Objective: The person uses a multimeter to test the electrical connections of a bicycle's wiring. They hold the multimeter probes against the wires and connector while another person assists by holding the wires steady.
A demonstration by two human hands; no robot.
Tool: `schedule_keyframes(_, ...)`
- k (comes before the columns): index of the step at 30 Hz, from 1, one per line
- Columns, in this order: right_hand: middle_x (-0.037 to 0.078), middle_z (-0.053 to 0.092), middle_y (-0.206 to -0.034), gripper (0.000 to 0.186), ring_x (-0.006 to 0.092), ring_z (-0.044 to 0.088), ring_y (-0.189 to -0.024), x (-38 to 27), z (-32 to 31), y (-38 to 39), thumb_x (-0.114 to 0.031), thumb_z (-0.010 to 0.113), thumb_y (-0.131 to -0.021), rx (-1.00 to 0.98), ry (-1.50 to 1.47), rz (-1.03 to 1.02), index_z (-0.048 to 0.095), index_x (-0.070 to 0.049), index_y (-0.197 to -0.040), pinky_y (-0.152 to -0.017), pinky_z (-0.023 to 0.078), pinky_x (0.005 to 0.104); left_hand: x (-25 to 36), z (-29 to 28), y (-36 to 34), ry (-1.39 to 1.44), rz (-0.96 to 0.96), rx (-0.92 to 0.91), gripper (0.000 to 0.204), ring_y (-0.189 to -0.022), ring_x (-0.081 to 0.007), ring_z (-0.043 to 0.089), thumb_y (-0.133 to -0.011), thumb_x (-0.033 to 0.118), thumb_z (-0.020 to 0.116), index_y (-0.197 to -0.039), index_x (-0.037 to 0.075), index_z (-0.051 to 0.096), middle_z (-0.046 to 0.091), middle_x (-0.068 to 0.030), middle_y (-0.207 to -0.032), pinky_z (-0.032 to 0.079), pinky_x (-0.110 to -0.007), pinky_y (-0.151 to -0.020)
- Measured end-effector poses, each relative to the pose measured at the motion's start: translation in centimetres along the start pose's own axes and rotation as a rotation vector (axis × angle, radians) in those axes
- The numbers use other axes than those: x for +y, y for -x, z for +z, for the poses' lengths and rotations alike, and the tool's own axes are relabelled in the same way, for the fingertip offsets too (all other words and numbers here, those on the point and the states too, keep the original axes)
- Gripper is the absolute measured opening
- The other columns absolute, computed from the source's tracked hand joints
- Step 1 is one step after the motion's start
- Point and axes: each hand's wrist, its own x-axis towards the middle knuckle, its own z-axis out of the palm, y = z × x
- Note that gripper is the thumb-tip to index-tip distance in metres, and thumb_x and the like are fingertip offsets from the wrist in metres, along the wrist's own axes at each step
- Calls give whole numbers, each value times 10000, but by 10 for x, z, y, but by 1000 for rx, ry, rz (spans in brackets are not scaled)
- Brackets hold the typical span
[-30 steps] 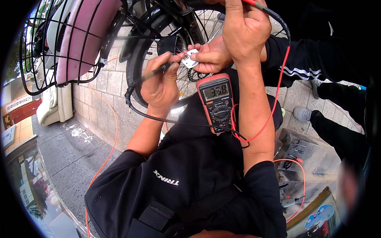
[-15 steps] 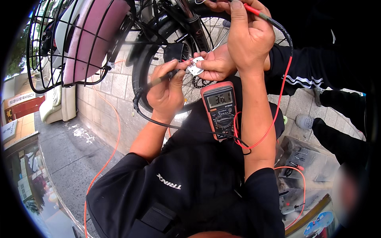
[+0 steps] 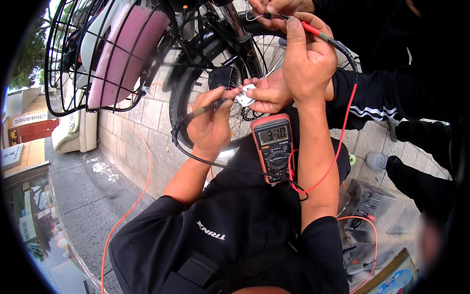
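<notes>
My left hand (image 3: 211, 126) grips the black test probe (image 3: 203, 109), its tip side pointing at a small white plate (image 3: 245, 96) with wires. Another person's hand (image 3: 271, 93) pinches that plate by the bicycle wheel. Farther up, my right hand (image 3: 311, 63) holds the red test probe (image 3: 318, 33), its tip close to a small black connector with thin wires (image 3: 267, 15). The other person's second hand (image 3: 286, 6) holds the connector. A red-framed multimeter (image 3: 273, 149) rests on my lap, its display lit with digits. Exact contact of both tips is too small to tell.
The bicycle's front wheel (image 3: 178, 105) and fork (image 3: 240, 36) stand just ahead. A wire basket (image 3: 73, 105) holds a pink item (image 3: 129, 54). An orange cable (image 3: 142, 193) crosses the paving. Tools (image 3: 367, 215) lie at the lower right, near a person's shoe (image 3: 376, 160).
The scene sits slightly lower in the picture, showing more of the other person's upper hand and the connector. The meter's reading has changed. Both my hands keep their probes.
</notes>
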Motion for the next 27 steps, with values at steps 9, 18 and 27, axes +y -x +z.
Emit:
schedule_keyframes(9,106,735,-994,150,158,750,-881,10,-2,1,-44,686,-1030,7,-8,31,661,71,-1123,-794,592,261,-1,-1,3,-58,-16,1,330,-1077,-296,741,-1011,-116,620,-1332,-52,576,710,-185,-1139,603,-400,-969)
schedule_keyframes(18,117,701,-1102,161,157,737,-978,6,1,2,-19,631,-1068,-53,-7,112,620,71,-1201,-888,581,268,2,1,-3,-43,-6,16,391,-1061,-279,742,-976,-183,596,-1332,-21,599,725,-185,-1126,597,-374,-949)
schedule_keyframes(27,144,715,-1037,184,182,730,-893,6,4,3,-71,689,-1032,27,16,72,672,82,-1133,-784,581,302,1,-1,0,-40,-28,-16,347,-1078,-298,732,-1038,-85,598,-1376,-16,562,676,-168,-1130,596,-436,-990)
